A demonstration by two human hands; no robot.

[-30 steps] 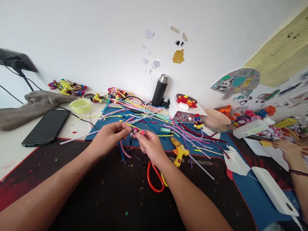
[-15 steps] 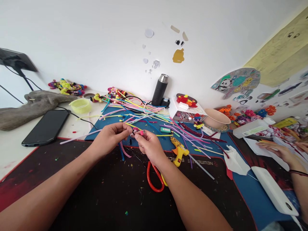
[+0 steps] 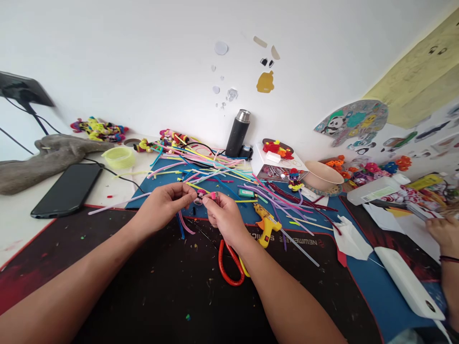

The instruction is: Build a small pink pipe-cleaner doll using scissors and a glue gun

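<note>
My left hand (image 3: pixel 164 204) and my right hand (image 3: pixel 226 216) meet above the dark mat, fingertips pinched. Between them is a small pink and black pipe-cleaner piece (image 3: pixel 201 194), partly covered by the fingers; its exact shape is too small to make out. Bright pink shows at my right fingertips. Under my right wrist lie scissors with a red handle loop (image 3: pixel 221 267). A yellow glue gun (image 3: pixel 266 223) rests just right of that hand. Loose pipe cleaners (image 3: pixel 211 167) in many colours spread behind both hands.
A black flask (image 3: pixel 237 136) stands by the wall. Left are a phone (image 3: pixel 66 190) and a yellow coil (image 3: pixel 119 157). Finished figures (image 3: pixel 98 129) lie at the back. To the right are a bowl (image 3: pixel 322 179), a white device (image 3: pixel 407 282) and another person's hand (image 3: pixel 442 234).
My right fingertips have shifted slightly right, and a little more of the piece shows between my hands. The other person's hand has drawn back to the right across the papers.
</note>
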